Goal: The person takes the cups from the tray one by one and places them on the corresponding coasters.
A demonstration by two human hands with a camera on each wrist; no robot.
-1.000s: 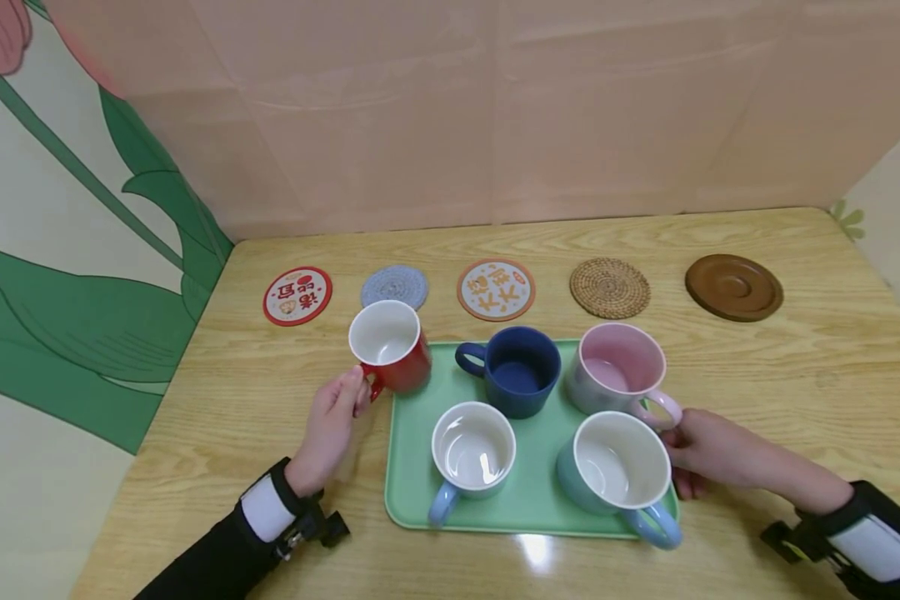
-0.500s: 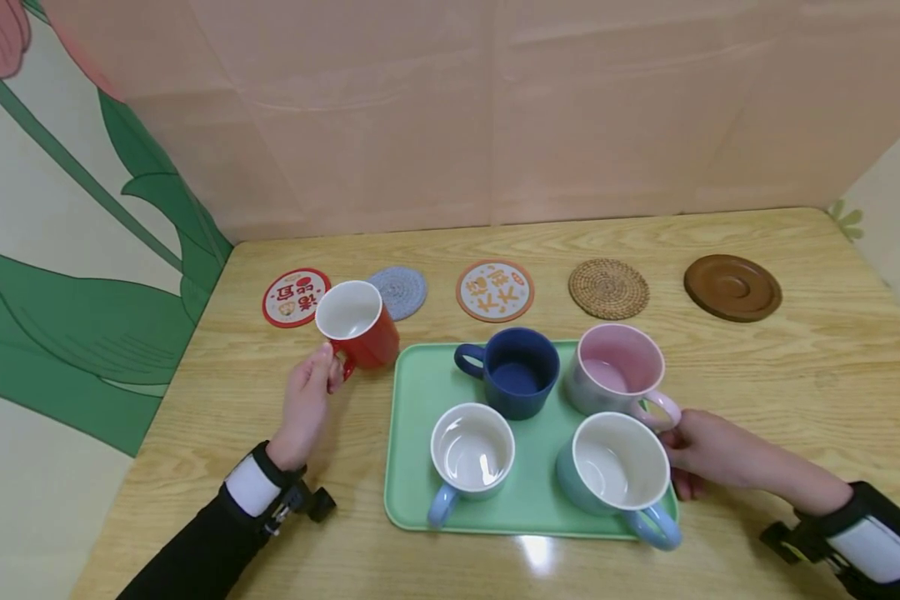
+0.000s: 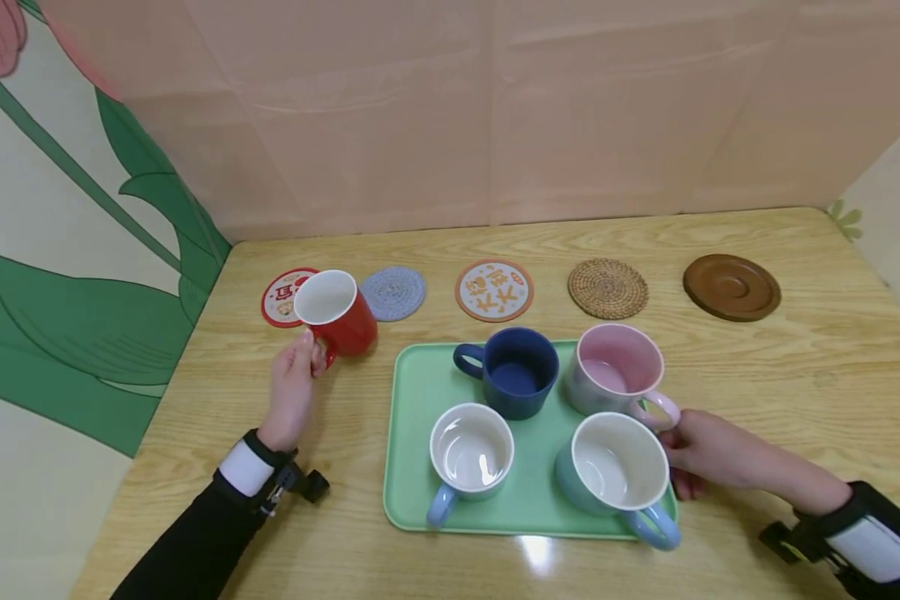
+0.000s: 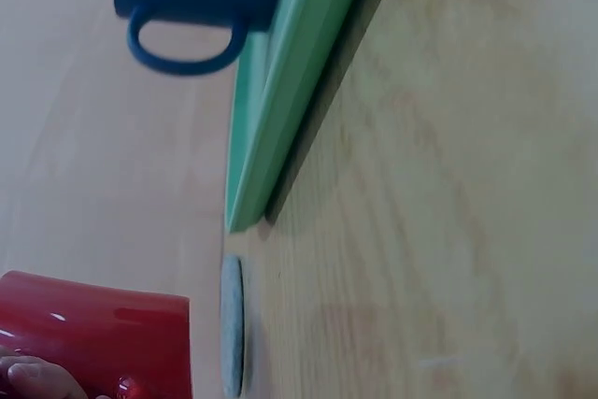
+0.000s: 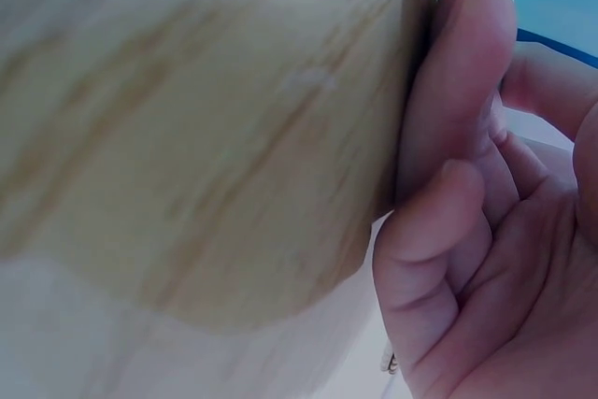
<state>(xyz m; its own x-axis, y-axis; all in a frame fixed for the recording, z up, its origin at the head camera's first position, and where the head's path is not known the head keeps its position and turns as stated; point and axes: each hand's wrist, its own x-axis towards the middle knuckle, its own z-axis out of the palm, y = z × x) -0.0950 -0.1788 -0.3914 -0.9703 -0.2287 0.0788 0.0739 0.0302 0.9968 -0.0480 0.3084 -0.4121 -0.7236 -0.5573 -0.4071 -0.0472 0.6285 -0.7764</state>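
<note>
My left hand (image 3: pixel 294 383) grips the handle of a red mug (image 3: pixel 351 323) with a white inside. In the head view the mug overlaps the right part of a red-rimmed round coaster (image 3: pixel 275 298); the left wrist view shows a gap between the mug's base and the table. On the right, my right hand (image 3: pixel 708 450) pinches the right rim of a green tray (image 3: pixel 525 521), thumb on top and fingers low by the table. Standing on the tray are a dark blue mug (image 3: pixel 521 375), a pink mug (image 3: pixel 618 371), a white-lined mug with a blue handle (image 3: pixel 471 450) and a light blue mug (image 3: pixel 615 462).
Along the back of the table lie a blue-grey woven coaster (image 3: pixel 393 293), an orange-rimmed coaster (image 3: pixel 494 291), a rattan coaster (image 3: pixel 608 289) and a brown wooden saucer (image 3: pixel 732 287). A pink covering (image 3: pixel 450 117) rises behind the table's back edge.
My left hand has carried the red mug leftward and away from me, from over the tray's left edge to beside the red-rimmed coaster. The right hand has stayed at the tray's rim.
</note>
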